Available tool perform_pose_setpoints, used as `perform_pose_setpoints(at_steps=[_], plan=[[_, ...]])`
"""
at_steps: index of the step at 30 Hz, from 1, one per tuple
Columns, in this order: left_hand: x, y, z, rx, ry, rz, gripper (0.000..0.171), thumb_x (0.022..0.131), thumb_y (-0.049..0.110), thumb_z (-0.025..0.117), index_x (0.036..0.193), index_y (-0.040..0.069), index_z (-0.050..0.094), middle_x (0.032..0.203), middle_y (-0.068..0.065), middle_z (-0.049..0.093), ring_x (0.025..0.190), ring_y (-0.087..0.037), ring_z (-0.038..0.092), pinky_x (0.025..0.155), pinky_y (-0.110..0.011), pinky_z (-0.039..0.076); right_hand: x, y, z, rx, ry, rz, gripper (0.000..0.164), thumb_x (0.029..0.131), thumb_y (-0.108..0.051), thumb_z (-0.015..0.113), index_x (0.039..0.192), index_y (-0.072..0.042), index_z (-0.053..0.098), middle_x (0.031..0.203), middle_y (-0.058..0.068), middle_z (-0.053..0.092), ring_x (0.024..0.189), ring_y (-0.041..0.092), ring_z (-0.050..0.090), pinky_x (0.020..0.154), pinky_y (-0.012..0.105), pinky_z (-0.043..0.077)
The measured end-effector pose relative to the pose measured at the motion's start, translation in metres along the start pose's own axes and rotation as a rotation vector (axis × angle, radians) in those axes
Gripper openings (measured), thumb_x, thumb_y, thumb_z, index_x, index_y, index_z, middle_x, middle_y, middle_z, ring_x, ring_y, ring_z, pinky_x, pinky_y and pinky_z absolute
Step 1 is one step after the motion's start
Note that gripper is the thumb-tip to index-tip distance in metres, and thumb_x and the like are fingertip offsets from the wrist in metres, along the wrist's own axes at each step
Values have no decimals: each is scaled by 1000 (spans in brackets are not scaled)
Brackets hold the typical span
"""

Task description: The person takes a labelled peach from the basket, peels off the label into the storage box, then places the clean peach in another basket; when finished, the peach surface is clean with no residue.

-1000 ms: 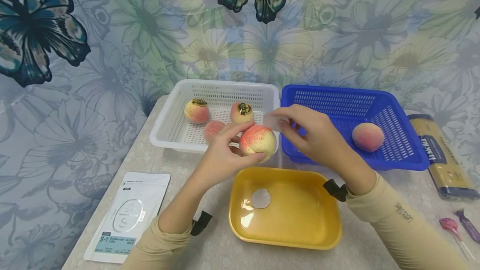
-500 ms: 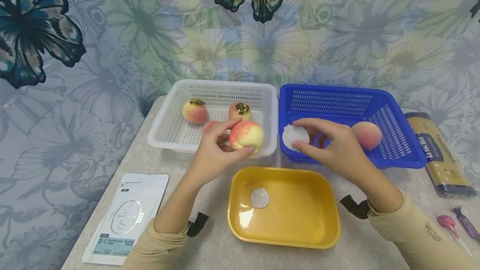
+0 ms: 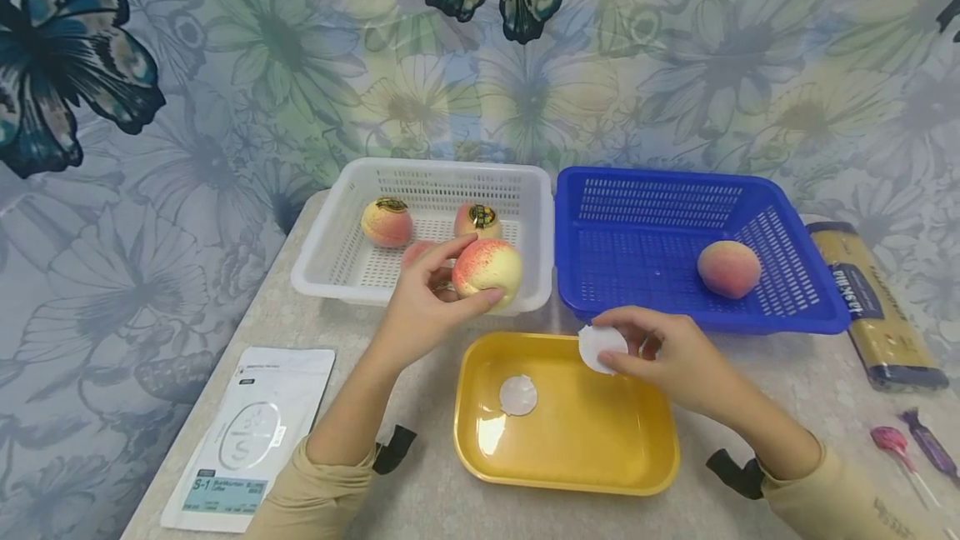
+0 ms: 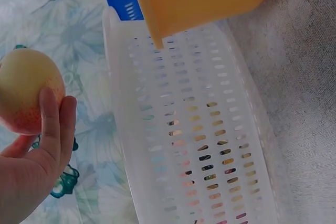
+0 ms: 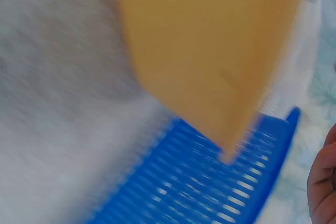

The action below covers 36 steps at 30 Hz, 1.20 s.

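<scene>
My left hand [image 3: 429, 304] grips a red-and-yellow peach [image 3: 491, 272] over the front of the white basket [image 3: 315, 277]; the left wrist view shows the same peach [image 4: 26, 90] between thumb and fingers. A round white sticker [image 3: 600, 348] is pinched by my right hand [image 3: 667, 354] above the back right of the yellow tray [image 3: 570, 477]. Another round white sticker [image 3: 518, 396] lies on the tray floor. In the white basket are two peaches with dark labels, one at the left [image 3: 387, 225], and a pink peach [image 3: 417, 252] partly hidden behind my left hand.
A blue basket [image 3: 637, 248] beside the white one holds one peach [image 3: 729, 269]. A pasta pack [image 3: 877, 307] lies to its right, with a pink lollipop [image 3: 892, 440] and a purple wrapped candy [image 3: 930, 444] nearer. A white pouch [image 3: 251, 436] lies at the left.
My right hand has drawn the white sticker away from the peach, then down from the blue basket to above the yellow tray. My left hand, still holding the peach, has shifted slightly left.
</scene>
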<state>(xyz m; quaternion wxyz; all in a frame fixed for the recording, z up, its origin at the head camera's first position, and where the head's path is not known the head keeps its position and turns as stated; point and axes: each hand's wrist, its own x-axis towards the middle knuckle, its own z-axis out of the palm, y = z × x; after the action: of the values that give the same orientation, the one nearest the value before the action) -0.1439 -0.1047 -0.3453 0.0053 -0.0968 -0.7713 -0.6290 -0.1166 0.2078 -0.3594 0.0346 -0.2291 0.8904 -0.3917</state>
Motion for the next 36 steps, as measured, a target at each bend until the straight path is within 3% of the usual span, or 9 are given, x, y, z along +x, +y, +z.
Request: perform_pose_setpoints(at_steps=[8,14,20,26,36], plan=[[-1,1,-2,-8,-4,-11,69,76,16,86,139,17,56,121,-4,55,101,-22,65,80,-26,58,-12,22,30,131,-129,67,27,88,-26,76,114,-22,69,76,-5,58,61,4,52,52,22,45],[0,1,-2,-27,-9,-17,68,77,14,85,138,18,57,121,-5,57,102,-22,66,81,-25,58,-7,30,54,122,-220,106,27,86,-24,77,112,-19,69,89,-2,59,60,3,51,53,21,46],[0,1,-1,-23,-16,-26,70,77,16,86,140,19,55,121,-5,59,102,-22,65,80,-25,58,0,27,71,-3,-215,93,25,86,-21,77,111,-18,70,77,-8,54,59,0,44,56,19,42],[0,0,0,-15,-17,-26,70,77,17,86,140,20,55,121,-5,60,101,-22,64,79,-26,58,6,24,80,-51,-203,112,25,86,-20,76,110,-18,71,68,-11,47,58,0,41,56,19,39],[-1,-2,2,-16,-18,-32,71,77,18,86,140,23,55,121,-4,61,99,-22,65,78,-27,59,8,27,86,-109,-210,89,23,85,-18,77,107,-19,70,74,-10,52,67,4,46,61,20,41]])
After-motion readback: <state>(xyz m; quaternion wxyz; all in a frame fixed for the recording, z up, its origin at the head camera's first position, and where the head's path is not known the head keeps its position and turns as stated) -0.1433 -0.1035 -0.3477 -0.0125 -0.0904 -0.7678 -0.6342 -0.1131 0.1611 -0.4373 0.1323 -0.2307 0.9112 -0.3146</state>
